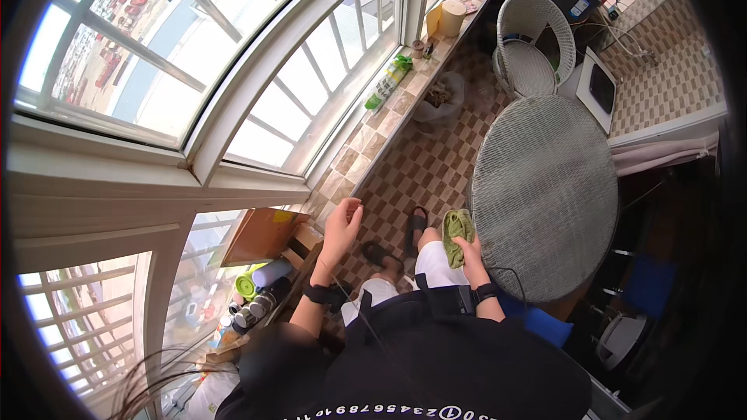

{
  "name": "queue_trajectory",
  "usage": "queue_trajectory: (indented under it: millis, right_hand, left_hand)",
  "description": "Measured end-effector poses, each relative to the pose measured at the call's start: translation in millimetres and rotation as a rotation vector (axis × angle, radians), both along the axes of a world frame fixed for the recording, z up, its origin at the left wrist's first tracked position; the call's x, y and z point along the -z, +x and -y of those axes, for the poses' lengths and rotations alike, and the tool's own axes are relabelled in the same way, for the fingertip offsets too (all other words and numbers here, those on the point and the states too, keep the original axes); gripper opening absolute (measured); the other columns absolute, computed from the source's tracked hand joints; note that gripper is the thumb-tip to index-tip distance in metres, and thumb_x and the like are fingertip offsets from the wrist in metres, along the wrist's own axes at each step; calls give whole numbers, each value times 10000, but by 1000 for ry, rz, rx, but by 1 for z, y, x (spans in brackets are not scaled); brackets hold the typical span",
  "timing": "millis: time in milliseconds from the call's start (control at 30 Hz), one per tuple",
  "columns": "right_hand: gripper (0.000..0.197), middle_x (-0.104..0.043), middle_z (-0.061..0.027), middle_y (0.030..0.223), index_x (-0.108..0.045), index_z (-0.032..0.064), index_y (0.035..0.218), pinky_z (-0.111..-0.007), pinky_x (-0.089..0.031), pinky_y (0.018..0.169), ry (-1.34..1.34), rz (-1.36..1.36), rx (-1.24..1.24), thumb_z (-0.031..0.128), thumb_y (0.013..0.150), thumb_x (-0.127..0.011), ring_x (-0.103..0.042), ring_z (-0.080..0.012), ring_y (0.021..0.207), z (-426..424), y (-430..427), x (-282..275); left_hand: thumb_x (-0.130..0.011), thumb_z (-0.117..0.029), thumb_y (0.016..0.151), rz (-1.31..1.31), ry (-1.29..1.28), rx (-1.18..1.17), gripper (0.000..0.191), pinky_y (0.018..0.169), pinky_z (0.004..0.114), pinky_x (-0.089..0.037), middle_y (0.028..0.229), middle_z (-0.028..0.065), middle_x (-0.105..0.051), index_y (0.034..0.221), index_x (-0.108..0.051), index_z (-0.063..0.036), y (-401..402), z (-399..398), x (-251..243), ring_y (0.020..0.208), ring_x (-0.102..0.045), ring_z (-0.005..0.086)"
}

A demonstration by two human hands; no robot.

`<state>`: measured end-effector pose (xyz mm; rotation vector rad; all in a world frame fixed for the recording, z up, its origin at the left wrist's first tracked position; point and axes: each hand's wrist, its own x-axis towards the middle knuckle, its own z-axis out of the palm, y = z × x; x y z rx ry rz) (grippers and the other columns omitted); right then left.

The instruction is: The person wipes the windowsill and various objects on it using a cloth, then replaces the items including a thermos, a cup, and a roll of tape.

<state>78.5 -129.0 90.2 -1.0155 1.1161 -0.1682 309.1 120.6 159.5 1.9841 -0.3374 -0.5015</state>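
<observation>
My right hand [468,248] holds a bunched green cloth [457,236] by its near side, just above my right knee and close to the rim of a round woven wicker table [545,198]. On the other side, my left hand [348,219] is raised with fingers loosely curled and nothing visible in it, beside the tiled window ledge [356,154]. A green and white plastic packet [388,83] lies on that ledge, farther along than my left hand.
A wicker chair [528,64] stands beyond the table. A plastic bag [442,99] sits on the checkered floor under the ledge. A cardboard box [262,237], rolled mats [271,274] and bottles crowd the left. A paper roll [452,17] stands on the ledge.
</observation>
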Motion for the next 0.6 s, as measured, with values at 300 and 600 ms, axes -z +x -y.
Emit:
queue_trajectory:
  millis: [300,600]
  right_hand:
    - [574,-604,-95,1209,-489,24,1338,-339,-504,904,184,-66,16,33,797,-683,-606,-228,1092,72,51,12]
    - [614,-579,-95,1251,-454,17,1377,-328,-469,949,251,-84,-40,24,804,-677,-584,-213,1126,163,130,55]
  left_hand:
    - [-596,-191,914,277,277,135,225,915,401,-479,1043,124,-672,1089,-622,-52,127,130,31,1071,-600,324]
    - [-618,-185,854,287,672,105,318,882,462,-505,1133,152,-608,1144,-595,-57,276,230,156,1100,-577,352]
